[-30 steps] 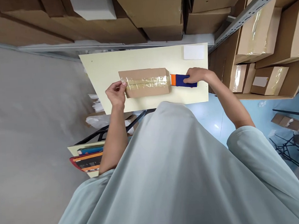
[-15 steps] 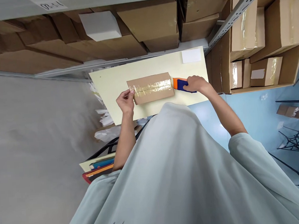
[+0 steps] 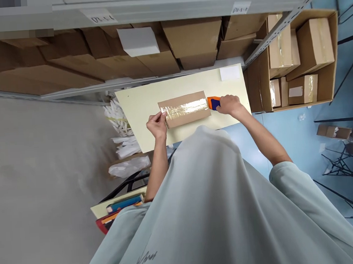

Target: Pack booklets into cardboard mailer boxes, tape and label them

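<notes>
A long brown cardboard box (image 3: pixel 184 117) lies on the cream board, with shiny tape along its top seam. At its left end, my left hand (image 3: pixel 157 123) is closed, thumb and fingers pinching the box edge. My right hand (image 3: pixel 229 104) is wrapped around an orange and dark blue tape dispenser (image 3: pixel 213 103). The dispenser's orange front is up against the right end of the box, where the tape ends. My palm hides the rest of the dispenser.
A cream board (image 3: pixel 140 122) carries a white paper slip (image 3: pixel 230 73). Behind stands a metal shelf (image 3: pixel 169 11) full of cartons. An open carton (image 3: pixel 257 87) with smaller boxes is at right. White paper scraps (image 3: pixel 118 115) and a plastic bag (image 3: pixel 129 167) are at left.
The whole view has shifted, showing more of the shelf. My right hand has turned the tape dispenser at the box's right end, so less of its blue part shows. My left hand keeps its pinch.
</notes>
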### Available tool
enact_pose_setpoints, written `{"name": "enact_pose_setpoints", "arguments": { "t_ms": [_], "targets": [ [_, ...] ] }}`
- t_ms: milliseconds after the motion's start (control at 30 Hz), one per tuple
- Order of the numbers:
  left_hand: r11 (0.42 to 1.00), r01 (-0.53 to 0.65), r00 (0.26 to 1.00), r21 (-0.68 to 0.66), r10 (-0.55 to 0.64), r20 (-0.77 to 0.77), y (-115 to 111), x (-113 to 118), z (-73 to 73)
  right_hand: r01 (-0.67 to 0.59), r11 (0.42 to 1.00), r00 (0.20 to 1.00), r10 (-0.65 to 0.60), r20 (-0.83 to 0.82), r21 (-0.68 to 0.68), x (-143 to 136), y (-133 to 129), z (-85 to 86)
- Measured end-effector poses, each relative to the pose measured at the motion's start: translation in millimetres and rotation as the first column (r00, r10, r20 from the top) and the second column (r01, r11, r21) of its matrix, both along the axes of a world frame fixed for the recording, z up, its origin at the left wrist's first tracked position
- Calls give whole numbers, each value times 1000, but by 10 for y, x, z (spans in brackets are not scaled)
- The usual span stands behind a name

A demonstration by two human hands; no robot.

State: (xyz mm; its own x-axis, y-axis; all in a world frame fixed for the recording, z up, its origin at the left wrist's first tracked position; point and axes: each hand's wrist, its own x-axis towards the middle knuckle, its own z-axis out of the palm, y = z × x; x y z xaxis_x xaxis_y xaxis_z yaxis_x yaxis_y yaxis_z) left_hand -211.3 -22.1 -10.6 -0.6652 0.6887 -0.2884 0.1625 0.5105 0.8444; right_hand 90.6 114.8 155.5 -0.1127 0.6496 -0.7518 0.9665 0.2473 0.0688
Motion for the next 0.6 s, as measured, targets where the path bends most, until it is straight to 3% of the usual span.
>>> {"name": "enact_pose_setpoints", "arguments": {
  "t_ms": [100,200,267,367,433,533,600],
  "targets": [
    [999,30,999,-27,-31,-32,-46,-141,94,5,999,1000,-6,30,39,-279,-91,-67],
    [994,85,993,-72,-90,-71,-64,-303,234,61,997,995,-65,72,56,-489,-125,-6],
    [989,103,989,-107,-114,-98,-23,-392,347,87,993,994,-92,60,77,-573,-82,154],
    [998,56,987,29,-51,-152,242,-422,593,52,976,998,-59,27,209,-695,107,535],
    [965,155,974,212,-113,-199,591,-364,870,32,932,998,-10,-63,361,-848,311,830],
    [808,366,922,462,-246,-300,1273,-225,1462,51,835,968,94,-234,547,-1243,703,1251],
    [711,445,887,545,-268,-375,1713,-149,1889,26,793,929,206,-307,608,-1569,988,1487]
  ]
}}
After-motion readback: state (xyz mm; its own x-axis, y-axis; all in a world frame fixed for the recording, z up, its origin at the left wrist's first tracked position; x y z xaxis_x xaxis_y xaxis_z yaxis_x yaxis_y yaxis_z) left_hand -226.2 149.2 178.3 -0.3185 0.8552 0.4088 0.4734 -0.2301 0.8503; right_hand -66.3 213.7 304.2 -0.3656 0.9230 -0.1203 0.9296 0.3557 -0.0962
